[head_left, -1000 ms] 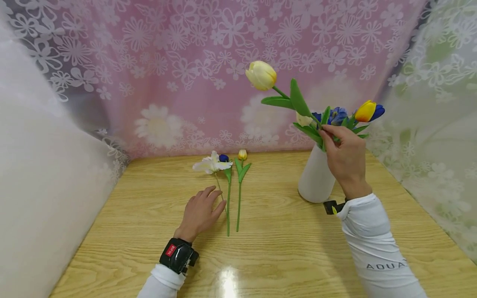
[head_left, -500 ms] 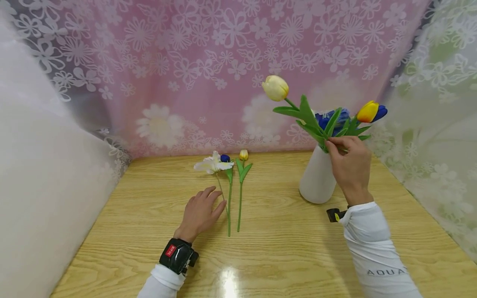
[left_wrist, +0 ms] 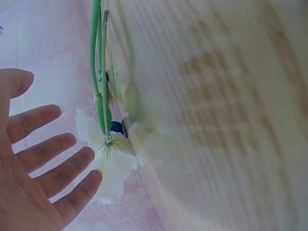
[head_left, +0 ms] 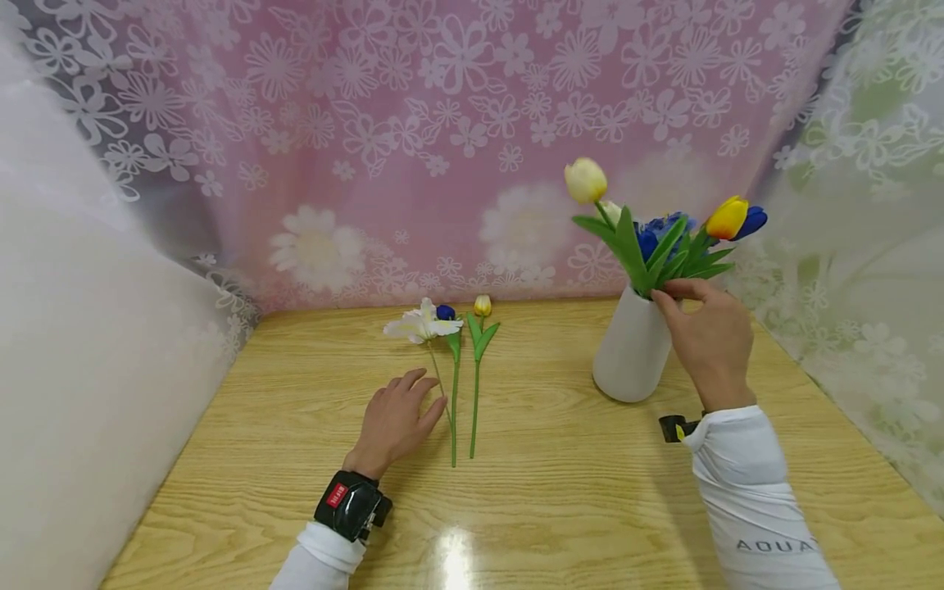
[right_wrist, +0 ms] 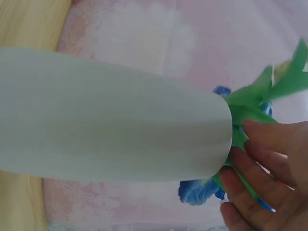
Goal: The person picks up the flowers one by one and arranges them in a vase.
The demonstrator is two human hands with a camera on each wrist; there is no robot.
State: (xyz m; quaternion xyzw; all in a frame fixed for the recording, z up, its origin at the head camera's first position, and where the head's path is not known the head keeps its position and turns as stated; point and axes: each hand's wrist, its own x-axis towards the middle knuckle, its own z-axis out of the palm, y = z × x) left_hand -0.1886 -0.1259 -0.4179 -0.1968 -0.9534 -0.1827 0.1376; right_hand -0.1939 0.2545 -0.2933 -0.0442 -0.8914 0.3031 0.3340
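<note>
Okay, right hand pinches cream tulip low, at white vase; best ease down gently, leaves uncrumpled; left hand spread

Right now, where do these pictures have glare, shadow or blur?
Head view: bright glare on the tabletop near the bottom edge, soft shadow beside the right sleeve; left wrist: tabletop grain blurred, washed out; right wrist: vase softly shaded, no harsh glare.

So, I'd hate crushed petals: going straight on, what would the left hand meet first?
Probably the white flower's thin stem, just ahead of the left hand; whether the two touch is unclear.
</note>
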